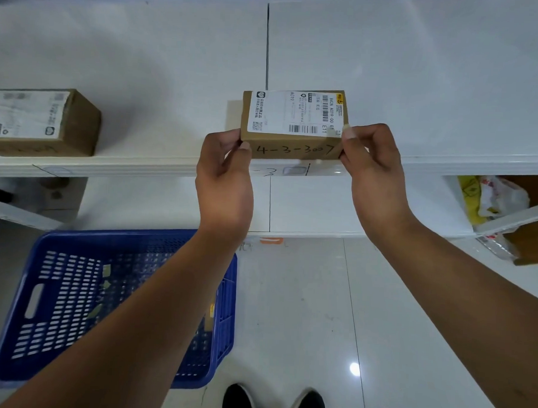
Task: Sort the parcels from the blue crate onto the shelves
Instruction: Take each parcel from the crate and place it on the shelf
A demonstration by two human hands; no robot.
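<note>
Both grips pinch the cardboard parcel [294, 124] by its short ends, left hand [224, 183] and right hand [375, 174]. Its long axis runs left-right along the shelf [115, 163] edge, so the push looks straight away.

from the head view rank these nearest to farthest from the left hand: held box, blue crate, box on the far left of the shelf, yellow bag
From the left hand:
1. Held box, gripped at its left end.
2. Blue crate, on the floor below.
3. Shelf box, far left.
4. Yellow bag, lower shelf, far right.
</note>
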